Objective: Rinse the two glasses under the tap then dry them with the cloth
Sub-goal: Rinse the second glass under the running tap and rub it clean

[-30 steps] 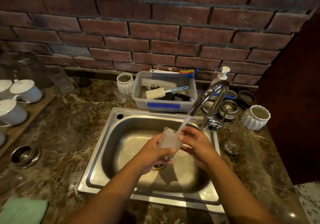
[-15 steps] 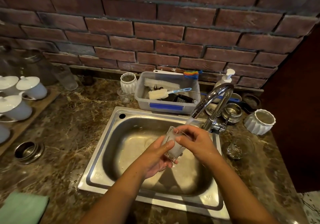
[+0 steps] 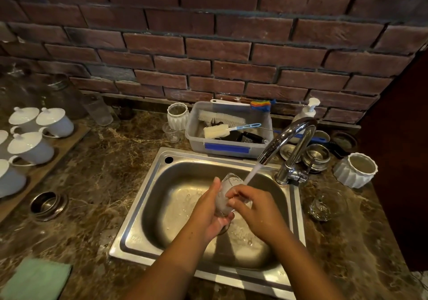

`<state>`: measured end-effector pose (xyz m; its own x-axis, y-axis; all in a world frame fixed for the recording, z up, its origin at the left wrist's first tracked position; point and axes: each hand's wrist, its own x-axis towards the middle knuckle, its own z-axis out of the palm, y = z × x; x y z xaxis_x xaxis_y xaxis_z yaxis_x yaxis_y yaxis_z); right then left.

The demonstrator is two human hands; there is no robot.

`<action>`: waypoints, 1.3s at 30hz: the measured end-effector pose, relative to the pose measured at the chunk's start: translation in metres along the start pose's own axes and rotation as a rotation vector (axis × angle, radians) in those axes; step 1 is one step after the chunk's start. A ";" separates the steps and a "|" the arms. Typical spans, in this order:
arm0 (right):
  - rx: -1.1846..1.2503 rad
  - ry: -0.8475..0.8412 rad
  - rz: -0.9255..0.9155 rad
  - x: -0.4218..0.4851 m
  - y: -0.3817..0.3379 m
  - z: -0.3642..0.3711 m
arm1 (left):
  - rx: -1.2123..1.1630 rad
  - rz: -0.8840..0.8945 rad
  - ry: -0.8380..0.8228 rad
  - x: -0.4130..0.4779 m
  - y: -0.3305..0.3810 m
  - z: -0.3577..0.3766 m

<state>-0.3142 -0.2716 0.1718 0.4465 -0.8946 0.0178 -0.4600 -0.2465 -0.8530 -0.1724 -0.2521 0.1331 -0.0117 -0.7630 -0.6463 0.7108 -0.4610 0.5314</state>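
Over the steel sink point(image 3: 148, 209) I hold a clear glass point(image 3: 224, 195) tilted toward the running tap point(image 3: 287, 142). My left hand point(image 3: 208, 209) grips it from the left and below. The fingers of my right hand point(image 3: 252, 207) curl around its right side. The water stream lands at the rim, close to my right fingers. A second clear glass point(image 3: 320, 206) stands on the counter right of the sink. The light green cloth point(image 3: 34, 279) lies folded at the counter's front left corner.
A grey tub point(image 3: 227, 148) of brushes sits behind the sink, with a soap pump point(image 3: 305, 112) and metal cups point(image 3: 316, 157) by the tap. White ribbed pots point(image 3: 355, 170) flank the area. Lidded white cups point(image 3: 30, 147) line a wooden tray at left; a metal ring point(image 3: 48, 204) lies nearby.
My right hand has slid from the glass's rim further around its side, and the glass now tilts more upright under the stream. My view has tilted upward slightly.
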 end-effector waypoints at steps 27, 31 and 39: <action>0.336 -0.831 0.470 0.069 0.036 -0.054 | 0.165 -0.097 -0.154 -0.003 -0.020 0.003; 0.557 -1.108 0.453 0.077 0.040 -0.056 | 0.155 -0.292 -0.340 0.000 -0.022 0.000; 0.305 -0.869 0.538 0.073 0.039 -0.042 | 0.352 -0.182 -0.222 0.012 -0.017 0.001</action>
<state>-0.3320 -0.3621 0.1623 0.6916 -0.2552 -0.6757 -0.6020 0.3132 -0.7345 -0.1858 -0.2541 0.1169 -0.2920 -0.7161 -0.6340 0.4016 -0.6934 0.5983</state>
